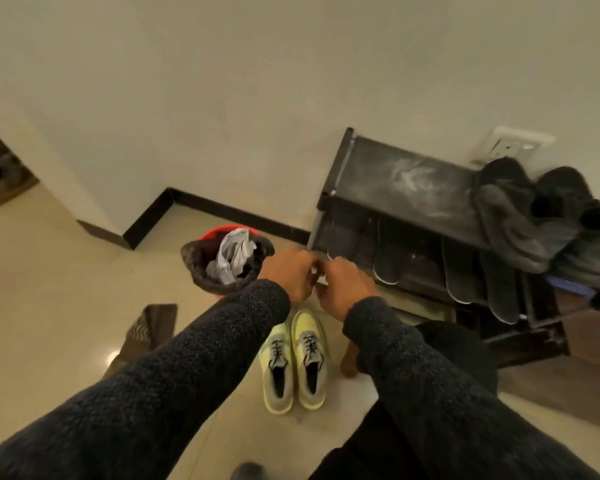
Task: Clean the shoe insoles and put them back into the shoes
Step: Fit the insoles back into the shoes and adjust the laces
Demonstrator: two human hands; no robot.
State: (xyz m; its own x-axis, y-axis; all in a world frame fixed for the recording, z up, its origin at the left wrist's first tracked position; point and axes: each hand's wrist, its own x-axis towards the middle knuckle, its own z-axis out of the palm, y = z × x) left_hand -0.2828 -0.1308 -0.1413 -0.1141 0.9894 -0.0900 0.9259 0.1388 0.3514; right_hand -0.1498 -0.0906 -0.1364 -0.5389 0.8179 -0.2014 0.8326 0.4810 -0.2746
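Yellow-green shoes (293, 362) sit on the floor just below both hands (321, 280).

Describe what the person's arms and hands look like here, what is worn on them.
Both arms wear long sleeves of a dark charcoal, nubbly, fleece-like knit that end at the wrists. The left sleeve and the right sleeve match, so it looks like one garment. The left hand and right hand are bare: no gloves. No watch or rings show, though the picture is blurry.

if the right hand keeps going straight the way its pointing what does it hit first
Probably the left hand: the right hand points toward it and the two nearly meet. Past that lies the red bin. Depth is unclear, so this is a judgement.
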